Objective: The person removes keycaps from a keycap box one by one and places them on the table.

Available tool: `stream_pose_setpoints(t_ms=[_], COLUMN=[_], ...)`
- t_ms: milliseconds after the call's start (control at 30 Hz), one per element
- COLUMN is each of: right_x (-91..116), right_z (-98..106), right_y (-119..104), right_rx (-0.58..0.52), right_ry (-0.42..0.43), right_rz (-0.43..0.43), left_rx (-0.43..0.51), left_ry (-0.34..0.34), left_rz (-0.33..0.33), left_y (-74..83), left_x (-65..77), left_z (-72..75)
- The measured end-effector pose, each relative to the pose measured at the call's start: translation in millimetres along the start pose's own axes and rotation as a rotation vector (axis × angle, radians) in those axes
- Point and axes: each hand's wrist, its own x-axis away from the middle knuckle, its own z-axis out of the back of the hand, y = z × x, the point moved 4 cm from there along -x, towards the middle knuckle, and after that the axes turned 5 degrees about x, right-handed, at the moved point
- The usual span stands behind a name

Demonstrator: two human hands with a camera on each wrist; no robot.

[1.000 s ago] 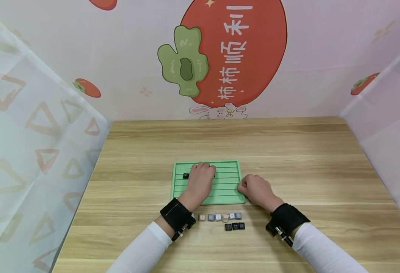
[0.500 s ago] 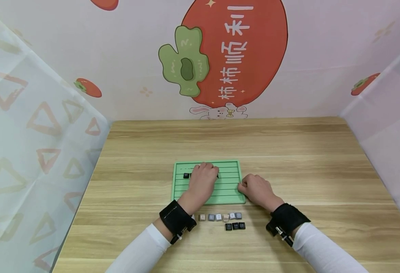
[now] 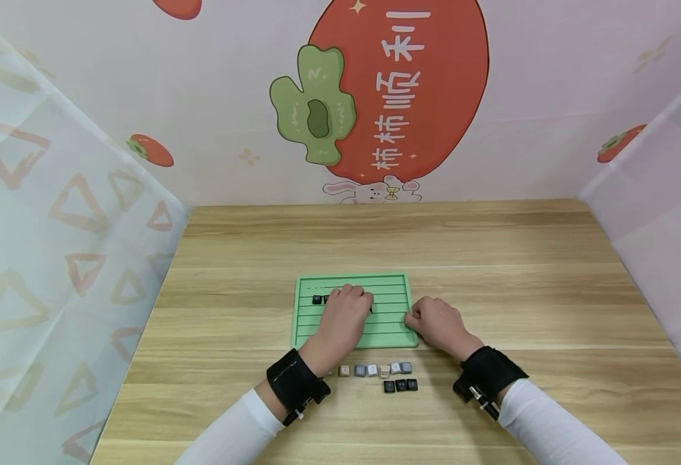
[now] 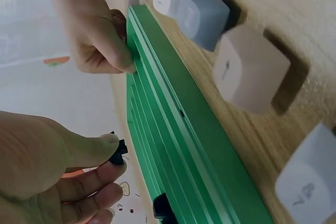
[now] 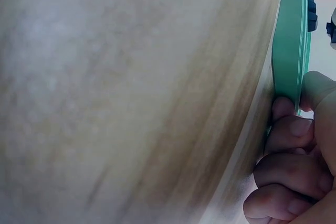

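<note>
My left hand (image 3: 343, 320) is over the middle of a green ridged tray (image 3: 395, 328). Between thumb and forefinger it pinches a small black keycap (image 4: 119, 153), held above the ridges in the left wrist view. Black keycaps (image 3: 317, 299) stand in one of the upper slots at the tray's left, partly covered by the left hand. At the tray's right edge, my right hand (image 3: 437, 326) grips the rim, thumb on top and curled fingers against the outer side, as the right wrist view shows.
In front of the tray, a row of white, grey and beige keycaps (image 3: 372, 371) lies on the wooden table (image 3: 520, 271). Closer to me are 3 black keycaps (image 3: 401, 385). A printed cloth backdrop (image 3: 218, 97) rises behind the table, with side cloths left and right.
My left hand has shifted slightly right, then back toward me, off the slot with the black keycaps, carrying a black keycap. The right hand and the tray stay put.
</note>
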Motion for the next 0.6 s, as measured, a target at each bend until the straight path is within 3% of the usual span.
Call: stream_pose_setpoints(t_ms=[333,600], right_x=[0.9,0.7], right_z=[0.2,1.8], right_y=[-0.9,-1.6], right_rx=[-0.006,0.0], right_ry=[-0.003,0.003], right_rz=[-0.001,0.0], left_rx=[-0.001,0.056], left_ry=[-0.007,-0.046], left_rz=[-0.01,-0.019], left_y=[3.9,6.3], left_x=[2.5,9.3], left_z=[3.8,4.0])
